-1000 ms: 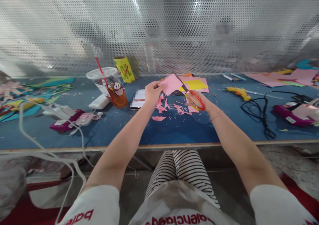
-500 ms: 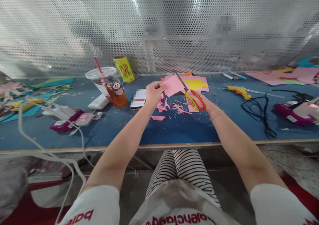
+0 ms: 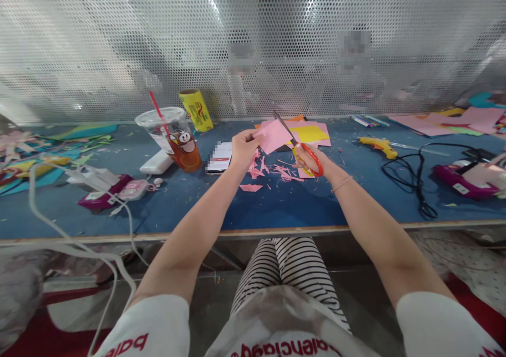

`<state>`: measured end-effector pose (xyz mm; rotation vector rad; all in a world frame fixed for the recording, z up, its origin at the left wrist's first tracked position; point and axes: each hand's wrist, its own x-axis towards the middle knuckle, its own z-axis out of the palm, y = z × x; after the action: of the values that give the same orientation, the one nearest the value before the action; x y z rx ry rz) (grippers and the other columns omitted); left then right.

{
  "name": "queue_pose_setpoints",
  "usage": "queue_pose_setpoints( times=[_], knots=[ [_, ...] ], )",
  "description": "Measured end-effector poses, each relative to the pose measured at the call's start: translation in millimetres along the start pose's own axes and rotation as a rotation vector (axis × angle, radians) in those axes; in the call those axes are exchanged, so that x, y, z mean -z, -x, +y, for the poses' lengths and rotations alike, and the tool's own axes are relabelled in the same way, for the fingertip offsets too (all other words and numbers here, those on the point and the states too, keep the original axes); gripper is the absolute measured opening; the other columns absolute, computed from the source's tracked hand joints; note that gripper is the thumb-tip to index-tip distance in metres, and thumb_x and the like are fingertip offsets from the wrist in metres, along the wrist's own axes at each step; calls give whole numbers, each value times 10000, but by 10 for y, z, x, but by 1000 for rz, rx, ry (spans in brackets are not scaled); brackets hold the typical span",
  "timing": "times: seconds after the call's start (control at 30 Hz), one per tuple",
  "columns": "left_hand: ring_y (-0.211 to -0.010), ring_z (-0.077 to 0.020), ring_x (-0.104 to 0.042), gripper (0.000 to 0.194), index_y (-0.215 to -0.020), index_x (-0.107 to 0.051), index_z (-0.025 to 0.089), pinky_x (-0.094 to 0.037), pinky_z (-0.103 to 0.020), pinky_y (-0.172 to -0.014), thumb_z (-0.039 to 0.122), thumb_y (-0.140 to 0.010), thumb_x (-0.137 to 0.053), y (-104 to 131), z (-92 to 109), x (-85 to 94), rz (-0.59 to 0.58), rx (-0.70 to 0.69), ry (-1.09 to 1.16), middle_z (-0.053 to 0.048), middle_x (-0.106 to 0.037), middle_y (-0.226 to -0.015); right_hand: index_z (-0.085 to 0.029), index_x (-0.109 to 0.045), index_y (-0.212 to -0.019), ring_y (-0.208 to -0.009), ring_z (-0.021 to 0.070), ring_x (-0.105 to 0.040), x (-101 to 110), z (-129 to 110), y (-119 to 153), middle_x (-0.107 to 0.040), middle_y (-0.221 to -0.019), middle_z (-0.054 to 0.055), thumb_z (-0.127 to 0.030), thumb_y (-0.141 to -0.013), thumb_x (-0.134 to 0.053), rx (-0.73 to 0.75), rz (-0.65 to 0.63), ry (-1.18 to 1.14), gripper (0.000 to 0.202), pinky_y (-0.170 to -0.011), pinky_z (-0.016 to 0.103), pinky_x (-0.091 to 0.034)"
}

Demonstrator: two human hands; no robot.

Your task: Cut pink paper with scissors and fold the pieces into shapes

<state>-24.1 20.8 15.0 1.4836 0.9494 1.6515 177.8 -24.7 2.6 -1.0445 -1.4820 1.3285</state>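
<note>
Between the fingers of my left hand [image 3: 244,145] is a piece of pink paper [image 3: 274,137], lifted above the table. My right hand [image 3: 310,157] grips a pair of scissors [image 3: 317,163] with red and yellow handles. Their dark blades lie along the right edge of the pink paper, pointing away from me and to the left. Below the hands, pink paper scraps [image 3: 285,172] are scattered on the blue table. Behind them lies a stack of coloured sheets with a yellow sheet [image 3: 312,133] on top.
Left of my hands are a phone [image 3: 220,157], a lidded drink cup [image 3: 174,141] with a red straw and a yellow roll [image 3: 196,110]. Right of them lie a yellow glue gun [image 3: 378,147] and a black cable [image 3: 421,188]. A perforated metal screen [image 3: 276,46] borders the table's far side.
The scissor handles have drawn closer together, and my right hand has shifted slightly left. My left hand and the pink paper stay almost where they were.
</note>
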Motion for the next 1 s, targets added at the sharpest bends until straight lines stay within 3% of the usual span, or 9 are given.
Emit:
queue_pose_setpoints(
  times=[0.33,0.87,1.0],
  knots=[
    [-578,-99,-549,263,-792,-711,146,-444,-227,-553,291,-574,-732,23,-8,-13,-30,-4,-24,-11,-662,-674,-208,-404,-646,-375,47,-361,30,46,1,-399,-447,-91,-706,-682,-513,-1,-21,-19,511,-736,304,-515],
    [-611,-100,-562,276,-812,-710,150,-460,-238,-600,284,-572,-741,43,7,-24,-53,4,11,-14,-669,-710,-228,-354,-666,-331,39,-259,-18,37,-17,-293,-404,-121,-738,-663,-483,22,-26,39,526,-761,356,-526],
    [-598,-96,-550,279,-814,-705,150,-455,-236,-587,294,-576,-735,40,1,-20,-61,11,-2,-8,-659,-690,-230,-379,-680,-376,67,-332,44,54,-64,-363,-459,-86,-721,-715,-451,28,84,204,497,-663,339,-511]
  ],
)
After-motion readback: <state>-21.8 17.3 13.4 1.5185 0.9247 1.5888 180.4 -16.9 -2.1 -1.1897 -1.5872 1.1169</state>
